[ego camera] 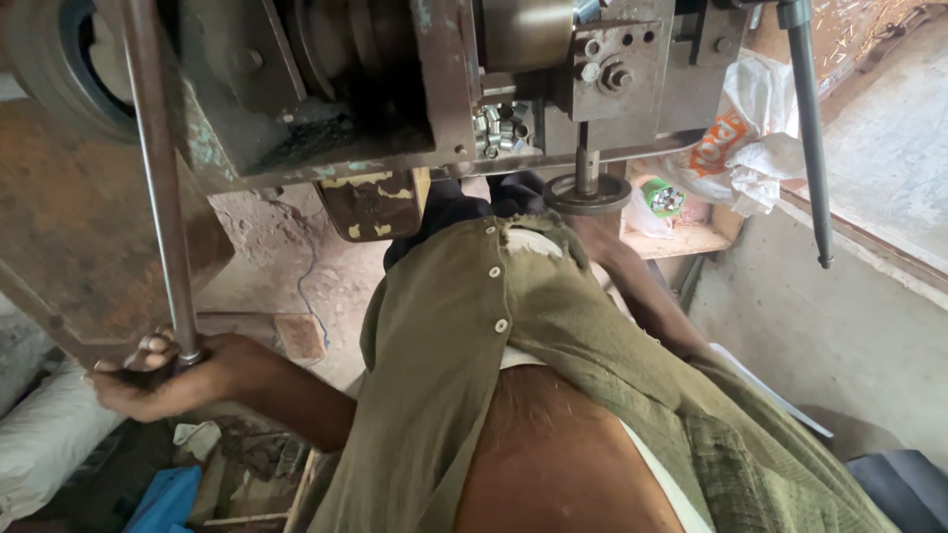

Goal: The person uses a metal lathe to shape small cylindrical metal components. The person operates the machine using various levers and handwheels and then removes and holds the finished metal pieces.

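Observation:
My left hand (158, 373) is closed around the lower end of a long grey metal lever rod (160, 197) that rises to the worn green press machine (395, 89). My right forearm (647, 291) reaches past my olive shirt (444, 345) toward the round steel die (589, 193) under the machine's ram. The right hand itself is hidden behind the shirt and the die. A heap of several small shiny metal pieces (499, 128) lies on the machine bed just left of the ram.
A second dark rod (810, 128) hangs at the right. A white and orange plastic bag (746, 148) and a green cup of small metal parts (664, 197) rest on a wooden shelf (686, 240). A white sack (39, 434) and blue cloth (163, 498) lie lower left.

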